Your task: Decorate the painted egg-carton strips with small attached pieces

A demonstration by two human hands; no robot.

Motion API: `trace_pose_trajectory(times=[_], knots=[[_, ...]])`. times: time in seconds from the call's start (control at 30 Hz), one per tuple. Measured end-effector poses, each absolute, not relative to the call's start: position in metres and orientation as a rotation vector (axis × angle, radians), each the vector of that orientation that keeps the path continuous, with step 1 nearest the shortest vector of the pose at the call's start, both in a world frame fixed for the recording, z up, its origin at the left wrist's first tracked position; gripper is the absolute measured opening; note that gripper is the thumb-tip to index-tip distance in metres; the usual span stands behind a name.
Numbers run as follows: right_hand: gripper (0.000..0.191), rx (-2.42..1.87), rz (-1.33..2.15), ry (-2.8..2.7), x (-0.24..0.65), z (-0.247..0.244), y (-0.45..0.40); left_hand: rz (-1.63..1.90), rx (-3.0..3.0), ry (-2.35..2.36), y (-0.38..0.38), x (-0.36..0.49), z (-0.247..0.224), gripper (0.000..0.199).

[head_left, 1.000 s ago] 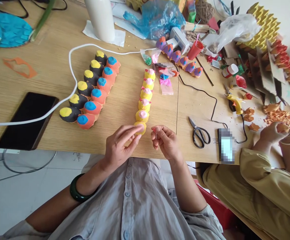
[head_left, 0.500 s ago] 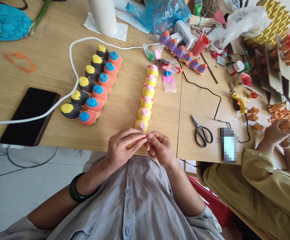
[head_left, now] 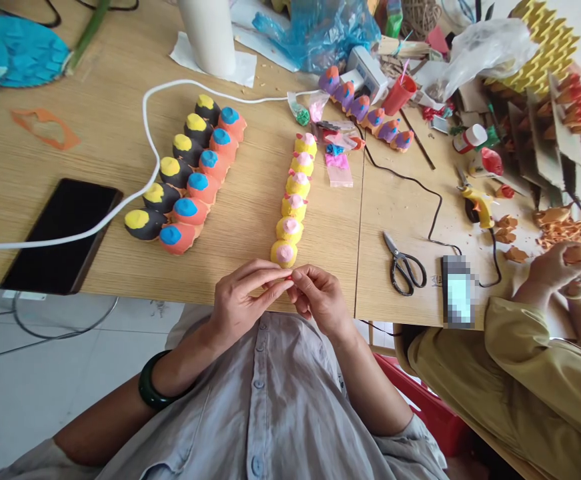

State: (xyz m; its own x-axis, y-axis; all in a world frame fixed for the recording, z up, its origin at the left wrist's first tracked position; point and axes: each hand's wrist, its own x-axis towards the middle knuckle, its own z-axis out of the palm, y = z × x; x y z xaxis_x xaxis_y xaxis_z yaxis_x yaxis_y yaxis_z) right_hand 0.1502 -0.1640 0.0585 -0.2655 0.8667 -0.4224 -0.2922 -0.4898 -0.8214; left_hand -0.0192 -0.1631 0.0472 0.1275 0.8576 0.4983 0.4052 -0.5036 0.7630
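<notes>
Over the table's front edge, my left hand (head_left: 247, 293) and my right hand (head_left: 320, 297) meet at the fingertips. Pinched between them is a small red piece of modelling clay (head_left: 289, 277), mostly covered by the fingers. Just beyond the hands lies a strip of yellow-painted egg-carton cups (head_left: 293, 208) with pink clay tops. Red bits stick to the sides of its farther cups, while the two nearest show none. To the left are a row of black cups with yellow tops (head_left: 174, 171) and a row of orange cups with blue tops (head_left: 204, 189).
A white cable (head_left: 145, 127) crosses the table past a dark phone (head_left: 60, 237). Clay bags (head_left: 337, 167) and purple cups (head_left: 359, 108) lie farther back. Scissors (head_left: 403, 265), a glue gun (head_left: 477, 203) and a pixelated device (head_left: 457, 291) are rightward, near another person's hands (head_left: 553, 273).
My hands stay pinched together at nearly the same spot, with only slight finger movement. The view has shifted slightly. The cups remain in place.
</notes>
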Motion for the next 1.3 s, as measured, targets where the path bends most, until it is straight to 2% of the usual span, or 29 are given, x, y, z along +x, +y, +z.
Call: trace_pose_trajectory(times=[0.37,0.57,0.93,1.07,1.3], knots=[[0.040,-1.150,1.887,-0.765,0.1473,0.0595,-0.1625,1.344,1.883,1.263,-0.1637,-0.0209,0.0480,0.014],[0.040,-1.166,1.894,-0.725,0.1478,0.0586,-0.1612,1.289,1.884,1.275,-0.1638,-0.0202,0.0462,0.008],[0.042,-1.121,1.948,-0.682,0.1463,0.0580,-0.1620,1.322,1.980,1.272,-0.1655,-0.0225,0.0465,0.012],[0.044,-1.101,1.952,-0.625,0.1467,0.0587,-0.1607,1.336,1.869,1.271,-0.1656,-0.0221,0.0454,0.021],[0.044,-1.116,1.958,-0.665,0.1451,0.0602,-0.1629,1.348,1.900,1.235,-0.1676,-0.0217,0.0458,0.013]])
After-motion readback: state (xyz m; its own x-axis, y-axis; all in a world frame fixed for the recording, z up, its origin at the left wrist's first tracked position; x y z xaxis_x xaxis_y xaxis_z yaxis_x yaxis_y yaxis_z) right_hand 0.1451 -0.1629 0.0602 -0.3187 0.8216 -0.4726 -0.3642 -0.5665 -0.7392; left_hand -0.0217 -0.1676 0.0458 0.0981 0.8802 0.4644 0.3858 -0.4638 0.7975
